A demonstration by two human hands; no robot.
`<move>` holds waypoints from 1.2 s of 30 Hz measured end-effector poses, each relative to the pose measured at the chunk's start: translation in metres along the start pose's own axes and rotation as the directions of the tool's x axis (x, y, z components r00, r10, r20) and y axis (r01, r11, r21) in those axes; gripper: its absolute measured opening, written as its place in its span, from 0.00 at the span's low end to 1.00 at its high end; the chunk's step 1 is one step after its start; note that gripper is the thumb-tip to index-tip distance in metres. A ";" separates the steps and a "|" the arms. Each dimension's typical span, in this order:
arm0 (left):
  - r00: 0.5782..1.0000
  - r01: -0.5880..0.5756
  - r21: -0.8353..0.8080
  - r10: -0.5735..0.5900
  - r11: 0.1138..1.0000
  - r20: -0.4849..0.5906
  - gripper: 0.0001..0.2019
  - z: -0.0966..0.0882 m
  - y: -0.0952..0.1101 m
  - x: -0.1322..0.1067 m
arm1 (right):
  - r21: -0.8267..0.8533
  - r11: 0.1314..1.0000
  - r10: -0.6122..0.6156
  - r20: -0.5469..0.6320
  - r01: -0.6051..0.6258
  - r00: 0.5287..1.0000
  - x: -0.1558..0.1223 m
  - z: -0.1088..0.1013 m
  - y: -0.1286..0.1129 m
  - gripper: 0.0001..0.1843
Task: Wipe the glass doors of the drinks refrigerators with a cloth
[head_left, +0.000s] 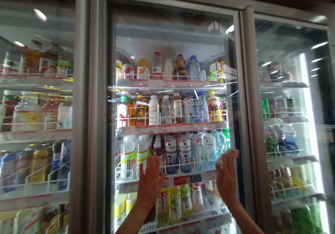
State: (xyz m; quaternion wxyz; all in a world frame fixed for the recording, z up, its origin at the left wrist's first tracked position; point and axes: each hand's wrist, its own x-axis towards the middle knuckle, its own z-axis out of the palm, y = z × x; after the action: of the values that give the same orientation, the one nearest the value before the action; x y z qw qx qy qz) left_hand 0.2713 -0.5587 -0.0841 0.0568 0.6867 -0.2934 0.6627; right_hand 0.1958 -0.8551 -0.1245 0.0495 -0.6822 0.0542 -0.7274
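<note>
A tall glass fridge door (172,28) in a grey metal frame fills the middle of the head view. My left hand (150,181) is raised at the door's lower middle, palm forward, fingers stretched out and holding nothing. Whether it touches the glass I cannot tell. Near the door's right edge, my right hand (227,180) is closed on a pale, crumpled cloth (226,157), which sticks out above and beside the fingers. Behind the glass stand shelves of bottled drinks; the blue-labelled bottles (185,153) are between my hands.
Metal posts (87,108) separate this door from a left fridge section (36,136) and a right one (288,136), both stocked with drinks. White wire rails and price strips (187,180) run along the shelf fronts. Ceiling lights reflect in the glass.
</note>
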 end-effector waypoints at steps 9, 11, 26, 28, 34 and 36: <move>1.000 -0.025 0.023 0.024 0.999 0.020 0.31 0.002 -0.003 -0.001 | 0.030 1.000 0.001 -0.051 0.000 0.999 0.025 0.001 0.011 0.30; 0.999 -0.022 0.030 0.021 0.999 0.031 0.31 0.002 -0.003 -0.002 | 0.080 0.992 -0.105 0.041 0.102 0.994 0.029 0.002 0.010 0.31; 0.997 -0.011 0.057 0.007 0.998 0.073 0.32 -0.004 -0.002 0.000 | 0.092 0.994 -0.049 -0.064 0.055 0.997 0.067 0.006 0.029 0.28; 0.998 -0.018 0.075 0.013 0.997 0.069 0.32 -0.005 -0.001 0.001 | 0.100 0.994 -0.044 -0.086 0.053 0.995 0.068 0.008 0.021 0.30; 0.995 -0.081 0.097 0.075 0.992 0.064 0.31 -0.014 -0.007 0.005 | 0.106 0.981 -0.163 0.017 0.160 0.986 0.077 0.013 0.016 0.29; 0.995 -0.083 0.096 0.077 0.992 0.060 0.31 -0.018 -0.012 0.011 | 0.071 0.997 -0.008 -0.119 0.017 0.993 0.085 0.016 0.020 0.28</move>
State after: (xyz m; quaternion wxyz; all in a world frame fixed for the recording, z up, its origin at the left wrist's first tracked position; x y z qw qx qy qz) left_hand 0.2612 -0.5438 -0.0679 -0.0120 0.6947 -0.2893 0.6585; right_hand 0.2064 -0.8869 -0.0425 0.0661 -0.6358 0.0268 -0.7686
